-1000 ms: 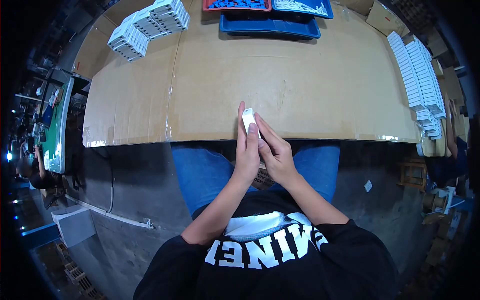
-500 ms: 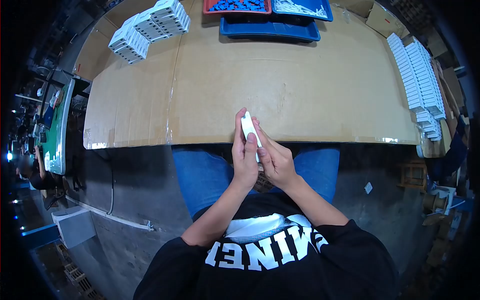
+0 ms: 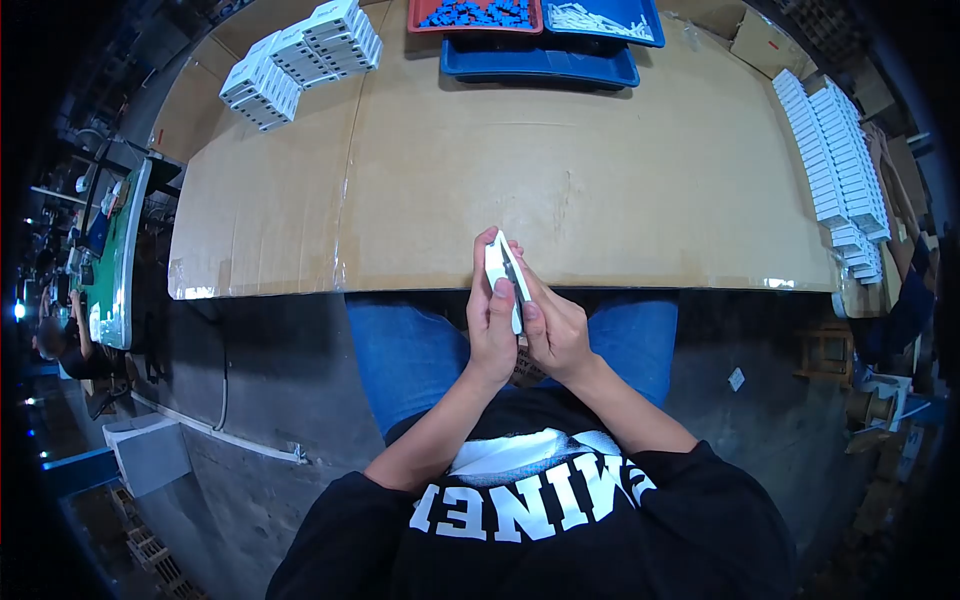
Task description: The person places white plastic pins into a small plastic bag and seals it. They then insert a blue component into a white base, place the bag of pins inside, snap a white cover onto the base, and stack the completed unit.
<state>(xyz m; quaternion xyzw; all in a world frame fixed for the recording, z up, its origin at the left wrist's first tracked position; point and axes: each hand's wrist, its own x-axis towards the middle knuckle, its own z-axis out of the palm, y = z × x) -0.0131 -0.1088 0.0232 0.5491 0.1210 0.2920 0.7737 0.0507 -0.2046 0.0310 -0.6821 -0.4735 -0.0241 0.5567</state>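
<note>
Between my two hands, just over the table's near edge, is a slim white plastic case [image 3: 495, 262] held upright on its edge. A dark gap runs along it, with a thin white edge on its right side. My left hand [image 3: 490, 325] is closed on the left side, thumb pressed on the face. My right hand [image 3: 557, 328] grips the right side, thumb near the lower end. Palms and fingers hide much of the case, so its inside cannot be made out.
A cardboard-covered table [image 3: 440, 190] spreads ahead. White cases stand stacked at the far left [image 3: 262, 88] and along the right edge [image 3: 835, 150]. At the back are a red tray [image 3: 420, 27] of blue pieces, a blue tray [image 3: 655, 38] of white pieces, and another blue tray [image 3: 540, 66] below.
The white case has turned in my hands and a dark gap now shows along it; before, a plain white face was visible. Both hands keep their hold in nearly the same place.
</note>
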